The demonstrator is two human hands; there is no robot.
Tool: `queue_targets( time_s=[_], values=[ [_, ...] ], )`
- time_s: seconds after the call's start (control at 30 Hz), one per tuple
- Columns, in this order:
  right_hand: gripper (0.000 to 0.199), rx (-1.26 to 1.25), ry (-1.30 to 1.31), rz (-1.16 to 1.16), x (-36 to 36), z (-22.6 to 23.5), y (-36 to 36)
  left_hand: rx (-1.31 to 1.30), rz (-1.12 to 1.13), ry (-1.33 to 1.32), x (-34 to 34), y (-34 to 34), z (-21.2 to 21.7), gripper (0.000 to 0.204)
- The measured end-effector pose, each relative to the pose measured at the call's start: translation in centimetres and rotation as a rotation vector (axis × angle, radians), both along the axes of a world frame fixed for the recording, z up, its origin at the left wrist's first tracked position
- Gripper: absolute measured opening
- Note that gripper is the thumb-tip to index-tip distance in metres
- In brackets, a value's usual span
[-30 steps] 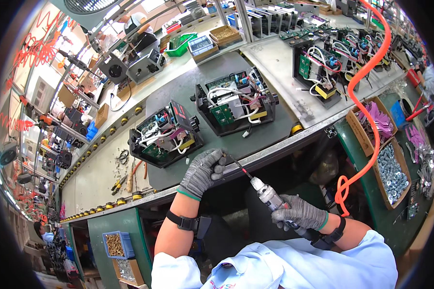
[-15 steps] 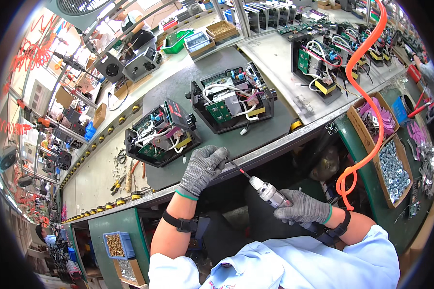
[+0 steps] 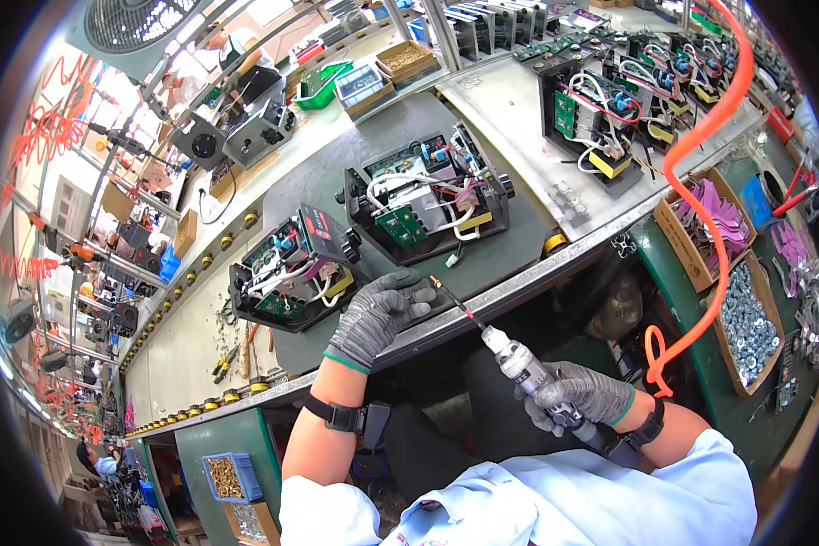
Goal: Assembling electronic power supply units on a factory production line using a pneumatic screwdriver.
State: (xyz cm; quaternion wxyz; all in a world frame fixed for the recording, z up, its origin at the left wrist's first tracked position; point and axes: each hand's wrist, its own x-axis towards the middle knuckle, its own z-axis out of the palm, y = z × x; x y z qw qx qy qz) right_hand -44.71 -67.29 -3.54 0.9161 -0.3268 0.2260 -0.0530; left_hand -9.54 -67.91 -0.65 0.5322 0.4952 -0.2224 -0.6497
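Note:
My right hand, in a grey knit glove, is wrapped round a power screwdriver with a silver-white body. Its long dark bit points up and left, and a small brass-coloured screw sits at the tip. Close beside that tip is my left hand, gloved too, its fingers loosely bent and a little apart; its palm is hidden. Just beyond it, a black device housing with exposed boards and white cables rests on the dark mat. A second open housing stands to its right.
An orange air hose hangs at the right. Boxes of silver hardware and purple pieces lie near it. Brass parts fill a blue bin at lower left. Pliers lie by the roller edge. More open units stand far right.
The bit tip has come away from my left fingers, showing the screw on it. My left fingers have loosened. The screwdriver has shifted slightly right, and the view has turned a little.

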Motion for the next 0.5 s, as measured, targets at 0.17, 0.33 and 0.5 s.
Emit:
queue_targets(
  time_s=[0.17, 0.33, 0.5],
  values=[
    [0.051, -0.021, 0.097, 0.029, -0.5, 0.4, -0.8, 0.026, -0.042, -0.063, -0.5, -1.1, 0.7, 0.04],
    [0.049, 0.022, 0.094, 0.018, 0.5, 0.0, -1.1, -0.084, -0.075, -0.174, -0.6, -2.9, 0.1, 0.04],
    [0.044, 0.05, 0.072, -0.009, 1.7, -0.3, -2.1, -0.216, -0.149, -0.368, -1.7, -4.6, 0.8, 0.038]
  ],
)
